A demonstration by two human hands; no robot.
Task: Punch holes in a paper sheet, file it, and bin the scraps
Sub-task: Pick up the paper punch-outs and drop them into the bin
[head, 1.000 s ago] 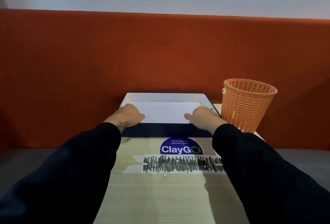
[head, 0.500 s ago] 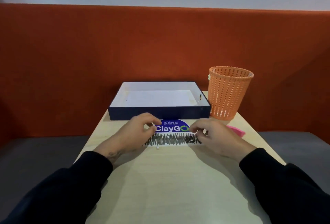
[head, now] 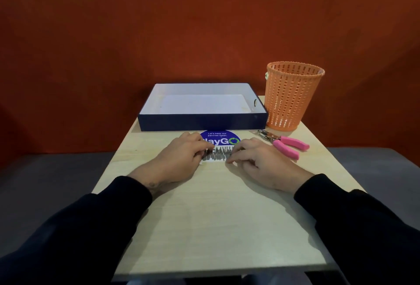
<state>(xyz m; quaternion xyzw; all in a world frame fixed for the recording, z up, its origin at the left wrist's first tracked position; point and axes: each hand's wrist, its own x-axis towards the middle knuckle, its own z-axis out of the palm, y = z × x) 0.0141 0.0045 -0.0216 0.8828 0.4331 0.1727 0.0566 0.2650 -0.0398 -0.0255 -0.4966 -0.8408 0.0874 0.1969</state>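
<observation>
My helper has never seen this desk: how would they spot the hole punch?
Find the orange mesh bin at the far right. Just in front of it lies the hole punch, a plier-like metal tool, alone in having pink handles.

Matt pale wood-grain table (head: 216,228)

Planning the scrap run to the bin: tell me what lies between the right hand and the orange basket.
In the head view, the pink-handled hole punch lies between the right hand and the orange basket.
</observation>
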